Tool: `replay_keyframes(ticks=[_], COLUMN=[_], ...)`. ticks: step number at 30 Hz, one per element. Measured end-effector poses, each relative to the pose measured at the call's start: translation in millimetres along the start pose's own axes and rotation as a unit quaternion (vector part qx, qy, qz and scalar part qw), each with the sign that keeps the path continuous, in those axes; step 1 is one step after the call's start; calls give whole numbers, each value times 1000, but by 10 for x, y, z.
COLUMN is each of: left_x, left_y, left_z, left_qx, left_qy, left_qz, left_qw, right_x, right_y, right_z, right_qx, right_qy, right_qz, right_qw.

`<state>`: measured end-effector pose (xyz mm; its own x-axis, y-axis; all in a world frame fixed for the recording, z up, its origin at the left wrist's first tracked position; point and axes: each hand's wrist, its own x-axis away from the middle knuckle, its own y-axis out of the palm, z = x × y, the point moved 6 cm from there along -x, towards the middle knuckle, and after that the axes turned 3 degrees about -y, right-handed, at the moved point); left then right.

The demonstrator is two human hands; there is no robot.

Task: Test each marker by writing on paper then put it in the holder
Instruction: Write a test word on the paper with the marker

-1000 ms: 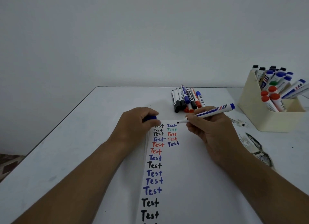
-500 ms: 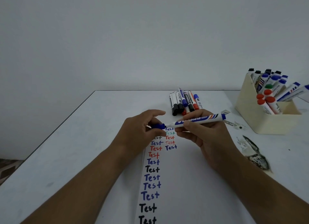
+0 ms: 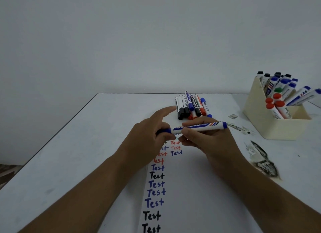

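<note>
Having capped the blue marker (image 3: 198,126), both hands now grip it level

glossy plastic marker (image 3: 198,126), matt paper (image 3: 199,189)

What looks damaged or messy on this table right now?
The white table has dark, scuffed patches to the right of the paper, the largest near the right arm and smaller ones before the holder. The surface looks peeled or stained; I cannot tell which.
</note>
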<state>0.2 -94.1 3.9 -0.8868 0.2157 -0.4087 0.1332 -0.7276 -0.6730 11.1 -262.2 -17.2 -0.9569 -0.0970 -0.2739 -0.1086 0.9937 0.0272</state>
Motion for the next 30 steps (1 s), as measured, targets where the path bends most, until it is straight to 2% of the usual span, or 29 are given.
replay_keyframes(ticks=[5,11,16,19,24,27,30], left_x=[6,14,-51,-94,-113,-145,-160], left_y=[-2,47,141,223,217,285,315], left_z=[96,108,10,-202,-489,-595,-655], left_qx=[-20,-42,-78,-102,-168,-238,-256], left_qy=[12,-2,-18,-58,-94,-96,-94], left_qz=[17,11,-49,-101,-111,-128,-141], left_qw=[1000,999,996,988,975,958,952], right_x=[-9,3,-6,-32,-51,-55,-54], right_y=[-25,-32,-70,-92,-161,-230,-313], right_z=[-10,42,103,113,95,41,-64], right_qx=[-12,-22,5,29,93,114,118], right_qy=[-15,8,37,42,25,-6,-25], right_qz=[7,11,32,35,63,98,125], right_qw=[1000,1000,999,998,993,989,985])
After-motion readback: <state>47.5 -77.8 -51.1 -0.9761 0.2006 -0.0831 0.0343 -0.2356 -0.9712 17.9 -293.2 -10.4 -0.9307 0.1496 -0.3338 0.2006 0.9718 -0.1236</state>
